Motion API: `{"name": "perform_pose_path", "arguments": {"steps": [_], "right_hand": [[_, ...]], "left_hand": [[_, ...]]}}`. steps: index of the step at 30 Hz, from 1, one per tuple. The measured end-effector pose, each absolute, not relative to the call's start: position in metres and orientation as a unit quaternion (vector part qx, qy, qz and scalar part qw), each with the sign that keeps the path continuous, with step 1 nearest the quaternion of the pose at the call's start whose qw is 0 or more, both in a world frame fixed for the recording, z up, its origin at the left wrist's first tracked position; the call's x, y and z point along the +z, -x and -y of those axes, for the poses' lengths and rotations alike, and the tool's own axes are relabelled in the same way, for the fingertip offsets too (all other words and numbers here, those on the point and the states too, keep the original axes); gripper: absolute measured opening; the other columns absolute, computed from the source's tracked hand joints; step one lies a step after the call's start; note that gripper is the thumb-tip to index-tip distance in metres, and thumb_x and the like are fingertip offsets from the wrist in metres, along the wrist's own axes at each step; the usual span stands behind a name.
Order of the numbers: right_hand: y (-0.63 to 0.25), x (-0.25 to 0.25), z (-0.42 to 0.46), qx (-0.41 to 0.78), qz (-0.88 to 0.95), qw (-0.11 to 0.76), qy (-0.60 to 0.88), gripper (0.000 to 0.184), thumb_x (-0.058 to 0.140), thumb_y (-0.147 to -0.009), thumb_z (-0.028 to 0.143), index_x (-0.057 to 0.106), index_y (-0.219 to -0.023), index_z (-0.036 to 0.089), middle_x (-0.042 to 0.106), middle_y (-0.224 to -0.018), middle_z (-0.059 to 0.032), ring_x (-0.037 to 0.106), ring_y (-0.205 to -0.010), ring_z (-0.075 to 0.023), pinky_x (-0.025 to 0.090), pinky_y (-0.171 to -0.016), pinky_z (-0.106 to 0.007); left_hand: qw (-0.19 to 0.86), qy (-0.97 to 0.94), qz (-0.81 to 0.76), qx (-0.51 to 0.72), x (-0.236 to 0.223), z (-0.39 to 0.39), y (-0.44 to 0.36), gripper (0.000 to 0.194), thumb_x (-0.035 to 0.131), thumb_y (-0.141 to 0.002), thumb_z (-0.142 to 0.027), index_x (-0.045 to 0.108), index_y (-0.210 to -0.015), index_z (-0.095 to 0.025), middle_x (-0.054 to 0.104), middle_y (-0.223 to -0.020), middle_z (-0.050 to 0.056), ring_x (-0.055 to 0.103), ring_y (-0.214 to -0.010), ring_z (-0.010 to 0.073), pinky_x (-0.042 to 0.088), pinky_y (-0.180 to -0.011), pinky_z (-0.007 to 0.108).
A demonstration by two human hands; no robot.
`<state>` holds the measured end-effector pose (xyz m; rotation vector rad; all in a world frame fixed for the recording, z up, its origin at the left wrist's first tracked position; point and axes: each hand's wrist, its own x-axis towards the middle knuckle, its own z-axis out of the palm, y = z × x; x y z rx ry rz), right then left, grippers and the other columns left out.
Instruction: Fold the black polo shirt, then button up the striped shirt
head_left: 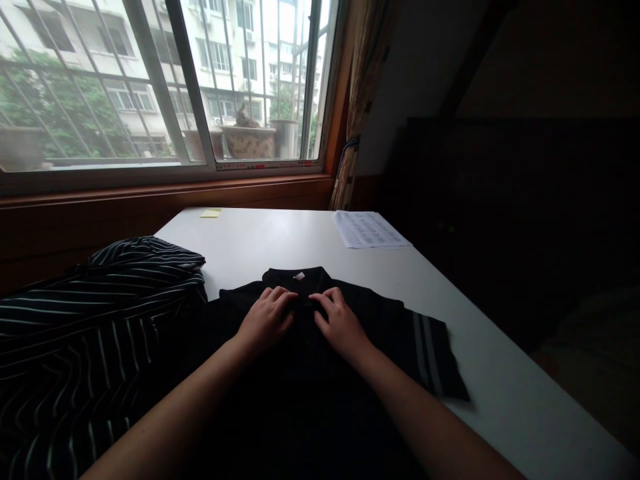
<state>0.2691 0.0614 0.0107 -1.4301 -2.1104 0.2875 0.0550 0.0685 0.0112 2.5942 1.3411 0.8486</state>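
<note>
A black collared shirt (305,360) lies spread on the white table, its collar toward the window and a small pale label (299,275) showing inside the neck. The sleeve on the right (430,350) has two grey stripes. My left hand (267,317) is at the left side of the neck opening, fingers bent and pinched on the cloth. Opposite it, a small gap away, my right hand (340,320) pinches the right side of the opening. The dark cloth hides exactly what lies under the fingertips. The shirt's lower part fades into shadow between my forearms.
Black cloth with white stripes (100,333) is heaped at the left. Printed sheets (370,230) lie at the white table's (270,233) far right, and a yellow note (211,213) at its far left. Behind are a barred window (250,80) and a tied curtain (350,153).
</note>
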Motion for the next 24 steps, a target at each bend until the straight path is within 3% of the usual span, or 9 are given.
{"name": "perform_pose_path", "arguments": {"steps": [10, 24], "right_hand": [[-0.2766, 0.0105, -0.0664, 0.095, 0.765, 0.333, 0.543, 0.023, 0.055, -0.088, 0.011, 0.071, -0.098, 0.025, 0.052, -0.105, -0.0043, 0.060, -0.095, -0.0194, 0.050, -0.089, -0.035], [-0.2754, 0.0144, -0.0644, 0.090, 0.755, 0.378, 0.528, 0.019, 0.054, -0.088, 0.010, 0.067, -0.094, 0.024, 0.053, -0.103, -0.0041, 0.059, -0.094, -0.0209, 0.049, -0.089, -0.038]], "left_hand": [[0.020, -0.857, -0.460, 0.231, 0.0129, -0.0674, -0.0559, 0.041, 0.056, -0.090, -0.019, 0.057, -0.131, -0.023, 0.058, -0.116, 0.008, 0.052, -0.105, 0.0253, 0.050, -0.094, 0.041], [-0.024, -0.842, -0.512, 0.169, 0.0075, -0.0612, -0.0578, 0.049, 0.048, -0.097, -0.038, 0.045, -0.146, -0.031, 0.044, -0.141, 0.009, 0.040, -0.122, 0.0311, 0.041, -0.103, 0.048]]}}
